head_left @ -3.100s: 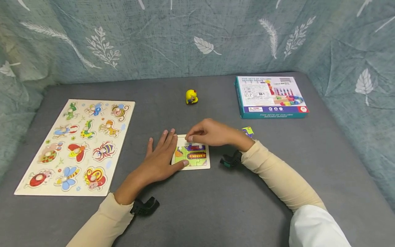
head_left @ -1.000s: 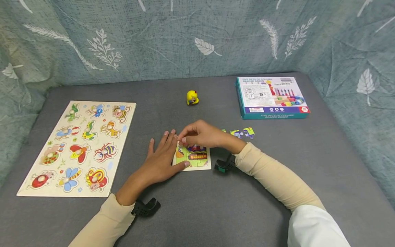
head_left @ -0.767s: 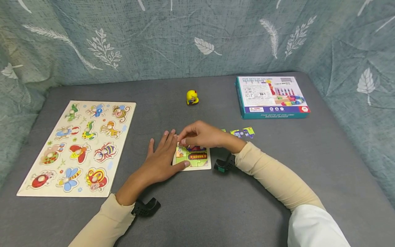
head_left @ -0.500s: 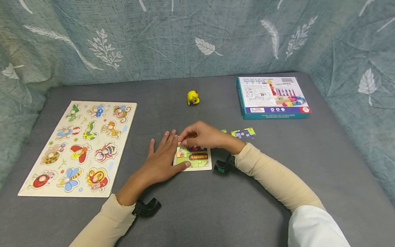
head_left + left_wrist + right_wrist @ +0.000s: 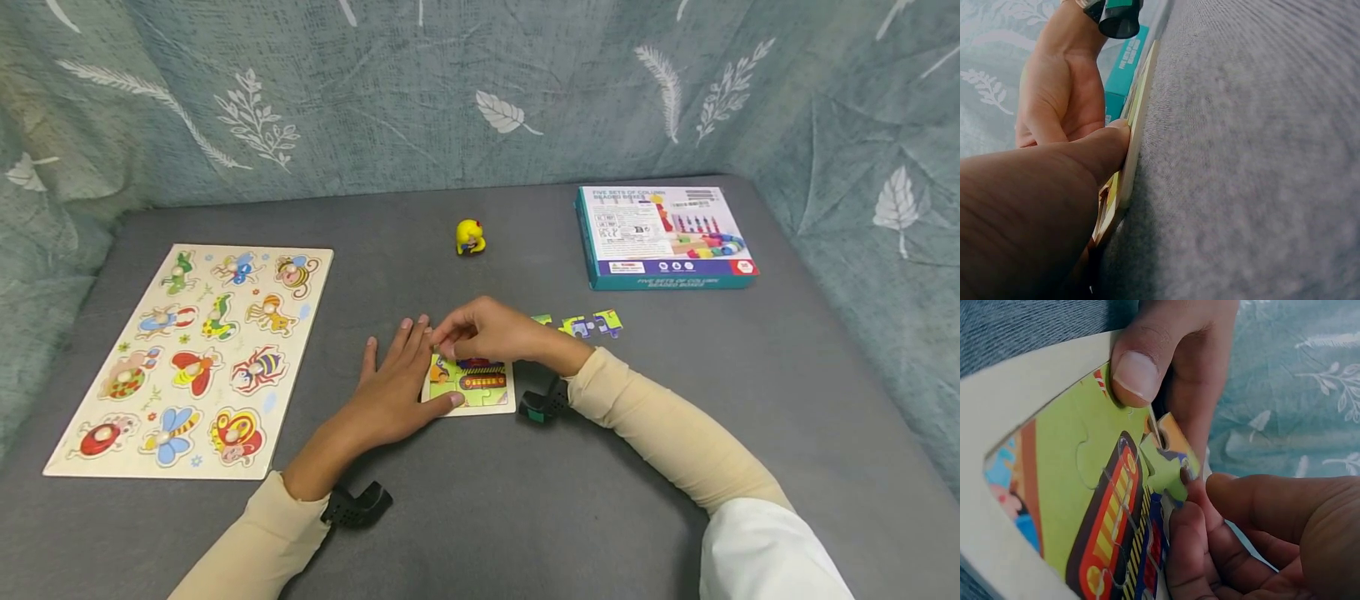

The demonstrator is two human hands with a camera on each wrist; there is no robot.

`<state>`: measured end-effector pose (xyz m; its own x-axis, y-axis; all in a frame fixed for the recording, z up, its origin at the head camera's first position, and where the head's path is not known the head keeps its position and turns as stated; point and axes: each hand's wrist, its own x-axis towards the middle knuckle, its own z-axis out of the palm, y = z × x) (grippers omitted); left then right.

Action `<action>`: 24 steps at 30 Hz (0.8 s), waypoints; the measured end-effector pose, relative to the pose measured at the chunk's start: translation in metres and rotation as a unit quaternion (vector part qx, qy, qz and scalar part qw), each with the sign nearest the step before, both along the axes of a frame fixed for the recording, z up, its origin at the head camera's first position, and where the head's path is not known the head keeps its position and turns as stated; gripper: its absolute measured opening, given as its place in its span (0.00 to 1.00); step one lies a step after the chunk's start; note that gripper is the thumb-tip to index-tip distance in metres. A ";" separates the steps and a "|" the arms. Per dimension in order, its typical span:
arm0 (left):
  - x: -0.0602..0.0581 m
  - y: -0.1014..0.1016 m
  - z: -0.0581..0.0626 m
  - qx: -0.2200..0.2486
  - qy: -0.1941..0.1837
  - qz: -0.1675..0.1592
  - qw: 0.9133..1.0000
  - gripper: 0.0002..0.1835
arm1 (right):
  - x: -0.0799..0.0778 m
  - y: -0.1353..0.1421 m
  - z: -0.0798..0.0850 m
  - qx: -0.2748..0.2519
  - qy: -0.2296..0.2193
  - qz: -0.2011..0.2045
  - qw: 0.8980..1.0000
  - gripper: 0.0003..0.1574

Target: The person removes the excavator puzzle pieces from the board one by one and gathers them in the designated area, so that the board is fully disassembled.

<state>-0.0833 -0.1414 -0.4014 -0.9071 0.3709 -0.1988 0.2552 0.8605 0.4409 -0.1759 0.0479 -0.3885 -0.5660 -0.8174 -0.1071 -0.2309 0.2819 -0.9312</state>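
Note:
A small jigsaw puzzle in a pale wooden frame (image 5: 491, 409) lies mid-table, showing an orange tracked vehicle on green. My left hand (image 5: 390, 392) lies along its left side with fingers straight, and its thumb (image 5: 1138, 378) presses on the puzzle's near left corner. Bent over the upper left part of the puzzle, my right hand (image 5: 491, 329) pinches a puzzle piece (image 5: 1179, 440) between thumb and fingertips. That piece, green and orange, sits tilted above its neighbours in the right wrist view. From the head view, the right fingers hide most of it.
Loose puzzle pieces, including a green-and-purple one (image 5: 607, 322), lie beyond the right forearm. A wooden insect peg board (image 5: 296, 367) is at left. Farther back are a yellow toy figure (image 5: 470, 237) and a teal boxed bead set (image 5: 667, 237). A leaf-print curtain (image 5: 390, 100) hangs behind.
Since the oldest frame, my right hand has shifted left to the puzzle's upper left, and more loose pieces show past its forearm. My left hand stays on the frame. Lately there is little motion.

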 end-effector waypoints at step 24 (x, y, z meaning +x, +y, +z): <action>-0.001 0.000 0.000 -0.002 0.000 0.000 1.000 0.53 | 0.001 0.002 0.006 0.020 0.042 0.030 0.998 0.06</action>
<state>-0.0841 -0.1411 -0.4012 -0.9066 0.3709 -0.2012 0.2557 0.8623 0.4372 -0.1751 0.0504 -0.3824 -0.5237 -0.8466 -0.0952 -0.3250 0.3018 -0.8963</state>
